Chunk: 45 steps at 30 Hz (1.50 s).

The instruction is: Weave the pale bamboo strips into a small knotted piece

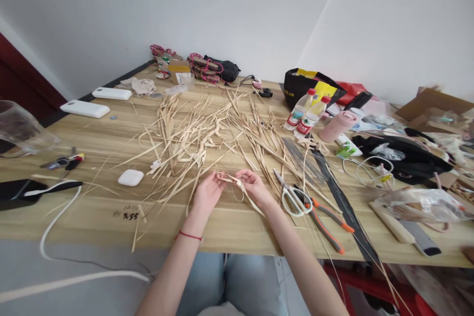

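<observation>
Near the table's front edge, my left hand [209,190] pinches one end of a pale straw strip [229,177]. My right hand [253,186] grips the same strip a short way to the right, and its loose tail hangs down past my right wrist. A thin strand loops below, between the two hands. Just beyond my fingers spreads a loose heap of dry straw strips [207,138]. White-handled scissors [296,200] lie to the right of my right hand, partly over pliers with orange and grey handles [326,229].
Right of the heap stand two water bottles [310,117], a pink cup [337,126] and a black bag [296,89]. A white case [131,177], keys [62,162] and a clear plastic cup [22,128] are on the left. A white cable [55,222] hangs over the front edge.
</observation>
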Available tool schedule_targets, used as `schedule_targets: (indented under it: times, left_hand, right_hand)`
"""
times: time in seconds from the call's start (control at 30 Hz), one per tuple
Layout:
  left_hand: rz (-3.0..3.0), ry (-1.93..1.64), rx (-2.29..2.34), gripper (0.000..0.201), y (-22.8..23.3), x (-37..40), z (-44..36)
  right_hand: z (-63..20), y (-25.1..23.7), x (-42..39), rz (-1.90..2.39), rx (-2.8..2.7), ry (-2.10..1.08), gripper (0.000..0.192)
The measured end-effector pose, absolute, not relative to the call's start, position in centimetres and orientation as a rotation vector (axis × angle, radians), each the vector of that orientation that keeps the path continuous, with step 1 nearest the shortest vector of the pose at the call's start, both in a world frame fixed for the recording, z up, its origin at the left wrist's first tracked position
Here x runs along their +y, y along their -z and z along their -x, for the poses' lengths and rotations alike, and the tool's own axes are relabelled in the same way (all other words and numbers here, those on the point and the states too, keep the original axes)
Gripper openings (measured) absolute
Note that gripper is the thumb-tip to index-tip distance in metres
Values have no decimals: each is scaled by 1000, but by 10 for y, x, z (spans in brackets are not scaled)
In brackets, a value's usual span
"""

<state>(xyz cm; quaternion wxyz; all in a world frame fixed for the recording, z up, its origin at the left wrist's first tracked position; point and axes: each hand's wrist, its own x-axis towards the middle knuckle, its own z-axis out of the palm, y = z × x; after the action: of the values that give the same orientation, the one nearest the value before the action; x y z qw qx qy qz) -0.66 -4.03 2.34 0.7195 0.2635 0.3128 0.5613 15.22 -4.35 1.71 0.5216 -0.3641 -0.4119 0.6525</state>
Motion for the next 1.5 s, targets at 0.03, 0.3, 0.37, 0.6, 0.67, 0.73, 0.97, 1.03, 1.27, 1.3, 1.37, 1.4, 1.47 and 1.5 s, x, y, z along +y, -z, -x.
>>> schedule_targets:
  times: [0.03,0.3,0.37,0.6,0.67,0.73,0.97,1.03,1.27,1.3,1.37,1.4,1.47,1.5]
  left_hand:
    - [-543,-1241,655,29,-25,-40,7]
    - [-1048,-1063,922,21,-37,-43,13]
    - [-878,-1157,805,19,-40,-39,17]
    - [-309,-1311,416,10,-57,-18,53]
    - [-342,-1439,419,9,-59,-11,69]
    - [-423,-1548,571,23,-60,-5,83]
    - [-1365,-1615,1831,108,-72,-16,76]
    - [-1590,-1616,1895,96,-79,-30,60]
    - [-1097,-919,1104,39,-66,-63,0]
    - [-974,-874,988,45,-61,-64,-5]
    - [-844,-932,919,61,-55,-63,-13]
    - [-794,-981,947,68,-53,-63,-16]
    - [-723,-1041,1018,75,-51,-62,-20]
    - [-711,-1038,1010,73,-50,-62,-21]
  right_hand:
    - [-150,-18,-44,893,-1009,-1543,28]
    - [-152,-18,-46,1007,-1104,-1456,31]
    - [-157,-18,-45,1024,-1130,-1429,30]
    - [-169,-15,-43,1064,-1157,-1318,22]
    - [-173,-15,-43,1092,-1113,-1284,22]
    - [-177,-16,-45,1109,-1066,-1273,23]
    - [-172,-27,-49,1005,-1048,-1323,24]
    - [-168,-29,-48,1034,-1082,-1283,26]
    - [-160,-37,-49,1168,-1303,-1094,25]
    - [-160,-40,-50,1182,-1326,-1075,25]
    - [-162,-44,-51,1193,-1373,-1034,23]
    - [-164,-45,-52,1195,-1390,-1010,22]
    - [-168,-47,-52,1189,-1395,-987,22]
    - [-170,-48,-51,1178,-1389,-1004,22]
